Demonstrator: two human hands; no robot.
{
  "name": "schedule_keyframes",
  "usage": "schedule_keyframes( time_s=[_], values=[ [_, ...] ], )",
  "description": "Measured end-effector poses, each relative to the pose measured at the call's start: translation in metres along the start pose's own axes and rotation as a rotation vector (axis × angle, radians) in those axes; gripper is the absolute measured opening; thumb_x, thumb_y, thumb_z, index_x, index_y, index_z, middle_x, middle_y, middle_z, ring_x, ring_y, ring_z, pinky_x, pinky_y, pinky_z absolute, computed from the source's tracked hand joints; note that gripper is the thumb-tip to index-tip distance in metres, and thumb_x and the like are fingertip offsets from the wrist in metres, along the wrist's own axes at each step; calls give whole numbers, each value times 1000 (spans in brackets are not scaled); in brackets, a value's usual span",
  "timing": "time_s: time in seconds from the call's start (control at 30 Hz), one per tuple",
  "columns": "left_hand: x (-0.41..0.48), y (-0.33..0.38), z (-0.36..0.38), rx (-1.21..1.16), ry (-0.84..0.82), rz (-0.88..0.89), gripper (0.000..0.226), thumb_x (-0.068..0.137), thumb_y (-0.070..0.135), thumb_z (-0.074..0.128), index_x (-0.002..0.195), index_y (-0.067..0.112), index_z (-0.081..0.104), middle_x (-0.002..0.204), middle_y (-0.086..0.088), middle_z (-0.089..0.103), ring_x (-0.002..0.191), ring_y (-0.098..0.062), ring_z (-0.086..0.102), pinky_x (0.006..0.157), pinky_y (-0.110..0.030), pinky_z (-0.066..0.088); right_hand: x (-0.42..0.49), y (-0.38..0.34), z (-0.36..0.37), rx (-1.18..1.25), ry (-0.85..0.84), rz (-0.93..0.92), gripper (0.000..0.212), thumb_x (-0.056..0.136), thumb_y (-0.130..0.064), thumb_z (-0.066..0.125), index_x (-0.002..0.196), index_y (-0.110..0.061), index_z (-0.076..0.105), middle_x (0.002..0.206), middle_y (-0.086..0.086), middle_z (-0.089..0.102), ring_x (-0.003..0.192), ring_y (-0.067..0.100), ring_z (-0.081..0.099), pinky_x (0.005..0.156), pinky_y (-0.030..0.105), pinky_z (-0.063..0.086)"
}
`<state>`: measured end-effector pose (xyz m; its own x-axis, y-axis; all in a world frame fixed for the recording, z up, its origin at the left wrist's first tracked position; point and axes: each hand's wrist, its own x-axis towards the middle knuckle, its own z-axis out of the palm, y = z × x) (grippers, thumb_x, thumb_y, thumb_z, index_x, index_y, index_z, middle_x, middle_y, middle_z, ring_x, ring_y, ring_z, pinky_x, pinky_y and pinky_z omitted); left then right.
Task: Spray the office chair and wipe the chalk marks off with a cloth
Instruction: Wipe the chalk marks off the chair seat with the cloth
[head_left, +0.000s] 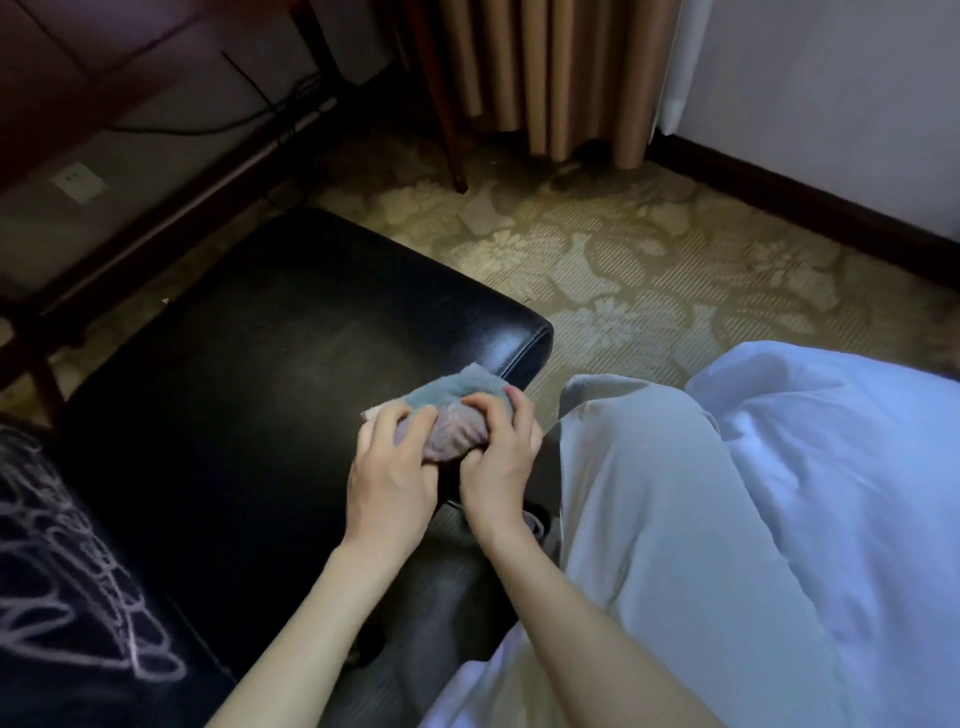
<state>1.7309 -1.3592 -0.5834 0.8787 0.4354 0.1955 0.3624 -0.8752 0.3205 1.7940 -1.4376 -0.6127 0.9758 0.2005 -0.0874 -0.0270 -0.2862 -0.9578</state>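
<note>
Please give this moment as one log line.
left hand: grips cloth | right hand: grips cloth | chair seat: under cloth | chalk marks: unwiped

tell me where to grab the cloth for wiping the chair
Grip the cloth by its bunched near end, from above, where the left hand and right hand curl round it; the flat blue end lies free for wiping the chair seat.

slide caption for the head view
Left hand and right hand grip a cloth over the chair seat, chalk marks nearby
</note>
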Motion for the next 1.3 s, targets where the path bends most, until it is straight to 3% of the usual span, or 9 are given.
schedule_keyframes(
  time_s=[0.23, 0.47, 0.67, 0.73, 0.93, 1.03, 1.1, 1.17, 1.3],
  values=[
    [-113, -31, -25, 113, 41, -205, 55, 67, -3, 72, 117, 14, 55, 118, -14, 51, 101, -33, 50, 71, -47, 54, -101, 5, 19, -68, -259, -134, 44, 72, -5, 43, 106, -19, 65, 146, 5, 33, 129, 16, 20, 101, 1, 5],
    [-189, -47, -42, 285, 114, -341, 51, 65, -5, 71, 111, 13, 56, 110, -18, 50, 96, -37, 49, 74, -47, 53, -166, 12, 35, -184, -457, -314, 40, 79, -27, 37, 109, -22, 63, 143, 5, 33, 129, 24, 22, 100, 15, 19],
    [-225, -56, -44, 301, 83, -483, 57, 59, -9, 74, 101, 17, 46, 108, -18, 45, 86, -37, 49, 64, -44, 53, -198, 18, 32, -119, -662, -429, 20, 92, -33, 53, 111, -35, 56, 142, -16, 14, 134, -3, 10, 103, 3, 21],
    [-228, -59, -42, 312, 86, -490, 58, 58, -10, 74, 98, 19, 43, 105, -17, 44, 86, -38, 49, 62, -44, 53, -195, 21, 32, -99, -690, -428, 23, 91, -24, 61, 109, -38, 57, 139, -17, 20, 132, -2, 18, 105, 11, 29],
    [-217, -42, -8, 230, 42, -339, 67, 54, -1, 82, 105, 20, 45, 104, -12, 42, 93, -33, 46, 63, -35, 55, -167, 35, 7, -229, -555, -396, 34, 81, -43, 42, 105, -31, 62, 135, -12, 28, 120, -11, 21, 101, 12, 28],
    [-184, -19, 16, 143, 5, -285, 66, 56, 9, 85, 108, 20, 46, 106, -10, 47, 93, -30, 52, 58, -31, 54, -145, 36, -11, -251, -344, -168, 30, 83, -22, 44, 103, -22, 66, 135, -2, 38, 119, 6, 27, 95, -1, 19],
    [-164, -5, 27, 113, -14, -290, 64, 58, 14, 86, 107, 22, 47, 103, -6, 49, 88, -26, 56, 60, -30, 51, -130, 36, -16, -290, -231, -127, 32, 82, -2, 49, 103, -18, 67, 134, 0, 41, 122, 22, 30, 97, 8, 20],
    [-157, 0, 32, 90, -18, -303, 67, 58, 14, 86, 110, 22, 46, 104, -6, 50, 91, -25, 56, 65, -29, 52, -120, 34, -15, -309, -217, -104, 37, 80, 5, 49, 103, -17, 66, 135, 2, 41, 121, 26, 33, 98, 20, 24],
    [-177, -19, 20, 94, 28, -288, 63, 62, 7, 82, 113, 19, 47, 110, -10, 55, 94, -27, 56, 65, -33, 54, -131, 31, -3, -325, -328, -140, 41, 80, 7, 47, 107, -18, 64, 138, 1, 38, 123, 24, 32, 94, 13, 18]
  ],
)
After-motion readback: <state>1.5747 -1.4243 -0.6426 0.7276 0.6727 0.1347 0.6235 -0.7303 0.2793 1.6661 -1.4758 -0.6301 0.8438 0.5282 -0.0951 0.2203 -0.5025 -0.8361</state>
